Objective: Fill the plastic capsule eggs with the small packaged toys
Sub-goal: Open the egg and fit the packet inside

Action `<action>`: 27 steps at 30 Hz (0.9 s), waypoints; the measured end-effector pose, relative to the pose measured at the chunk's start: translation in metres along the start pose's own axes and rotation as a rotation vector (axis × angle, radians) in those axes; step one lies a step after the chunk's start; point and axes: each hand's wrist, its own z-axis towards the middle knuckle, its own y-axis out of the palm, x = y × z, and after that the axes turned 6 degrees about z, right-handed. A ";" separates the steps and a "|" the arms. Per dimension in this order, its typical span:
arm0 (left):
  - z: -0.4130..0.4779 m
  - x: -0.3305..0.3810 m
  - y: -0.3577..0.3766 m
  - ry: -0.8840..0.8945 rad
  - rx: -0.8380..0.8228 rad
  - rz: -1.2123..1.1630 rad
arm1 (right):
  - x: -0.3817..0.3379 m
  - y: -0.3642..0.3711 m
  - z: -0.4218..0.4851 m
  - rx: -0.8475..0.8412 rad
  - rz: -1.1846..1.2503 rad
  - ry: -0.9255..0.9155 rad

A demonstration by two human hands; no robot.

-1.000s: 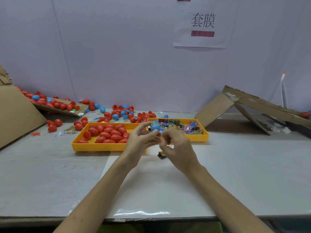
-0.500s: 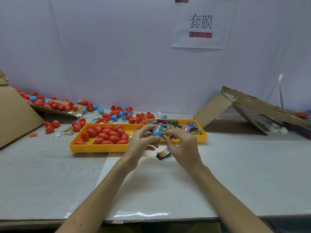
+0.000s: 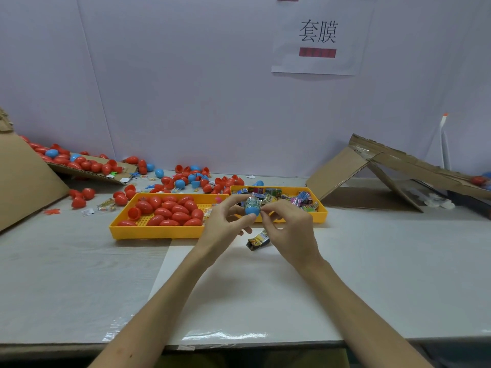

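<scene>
My left hand (image 3: 225,221) holds a blue capsule egg half (image 3: 252,208) between thumb and fingers, with a small packaged toy (image 3: 252,201) sticking out of its top. My right hand (image 3: 287,227) pinches at the right side of the blue half with its fingertips. Another packaged toy (image 3: 259,239) lies on the table just below both hands. A yellow tray (image 3: 320,212) of several packaged toys sits behind the hands. A second yellow tray (image 3: 156,231) to the left holds several red capsule eggs (image 3: 170,211).
Loose red and blue egg halves (image 3: 191,179) are scattered along the back wall and on a cardboard flap (image 3: 87,166) at the left. A folded cardboard box (image 3: 393,166) lies at the right. A white sheet (image 3: 265,288) covers the table's near middle.
Both hands have lifted slightly with the blue egg half. The packaged toy now sits in the half, and the spare toy below the hands is more exposed.
</scene>
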 end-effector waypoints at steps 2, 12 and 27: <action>-0.001 0.001 0.000 0.017 -0.009 0.009 | -0.001 -0.001 0.000 -0.002 -0.014 0.000; -0.001 0.001 0.000 0.034 -0.066 0.021 | -0.002 -0.002 0.000 -0.053 -0.039 0.004; -0.001 -0.001 -0.001 0.095 0.128 0.140 | 0.007 0.002 0.003 -0.220 0.782 0.690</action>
